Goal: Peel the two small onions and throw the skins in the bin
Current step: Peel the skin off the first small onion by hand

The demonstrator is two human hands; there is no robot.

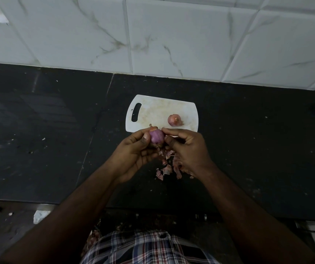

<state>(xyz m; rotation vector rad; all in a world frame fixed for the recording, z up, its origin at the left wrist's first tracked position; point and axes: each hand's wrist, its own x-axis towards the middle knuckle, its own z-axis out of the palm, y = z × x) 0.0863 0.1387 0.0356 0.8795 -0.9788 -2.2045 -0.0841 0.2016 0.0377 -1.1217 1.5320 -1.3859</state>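
Note:
A small purple onion (157, 136), mostly bare of skin, is held above the counter just in front of the cutting board. My left hand (135, 151) grips it from the left with thumb and fingers. My right hand (186, 149) pinches its right side with thumb and forefinger. A second small onion (174, 120), still in its reddish skin, lies on the white cutting board (153, 113). Loose pink skins (167, 167) lie scattered on the counter below my hands, partly hidden by my right hand. No bin is in view.
The dark stone counter (48, 140) runs left and right, speckled with small crumbs. A white marble-tiled wall (153, 35) rises behind it. The counter's front edge passes under my forearms; some skin pieces (93, 237) lie low near my checked shirt.

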